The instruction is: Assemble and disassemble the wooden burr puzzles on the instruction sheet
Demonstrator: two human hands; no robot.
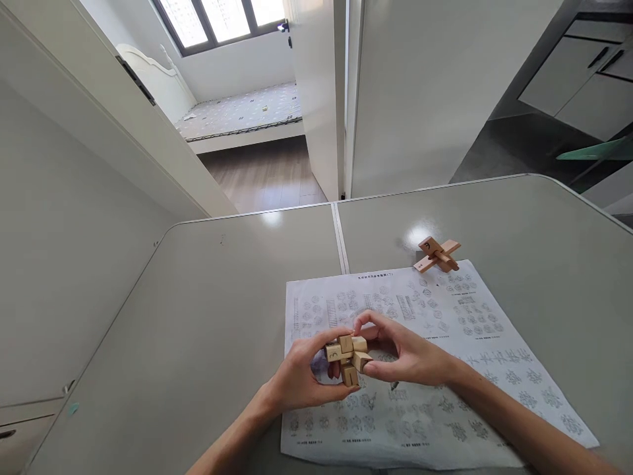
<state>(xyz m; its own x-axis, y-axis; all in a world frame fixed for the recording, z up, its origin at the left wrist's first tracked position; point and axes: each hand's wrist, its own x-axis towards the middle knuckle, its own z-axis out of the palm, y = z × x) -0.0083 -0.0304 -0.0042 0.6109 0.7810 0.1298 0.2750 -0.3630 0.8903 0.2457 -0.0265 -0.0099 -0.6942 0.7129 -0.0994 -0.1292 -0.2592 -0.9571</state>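
Observation:
Between my two hands is a wooden interlocking puzzle made of several light blocks, some marked with dark figures. My left hand is closed round its left side, thumb below and fingers above and behind. From the right, my right hand pinches a block that sticks out at an angle, with the thumb on its end. The puzzle is held above a large printed sheet covered with small diagrams of such puzzles. My fingers hide the back of the puzzle.
Another wooden puzzle, cross-shaped, stands at the sheet's top edge. The grey-green table has a pale seam across it and a rounded far edge. Beyond it are an open door and a bed.

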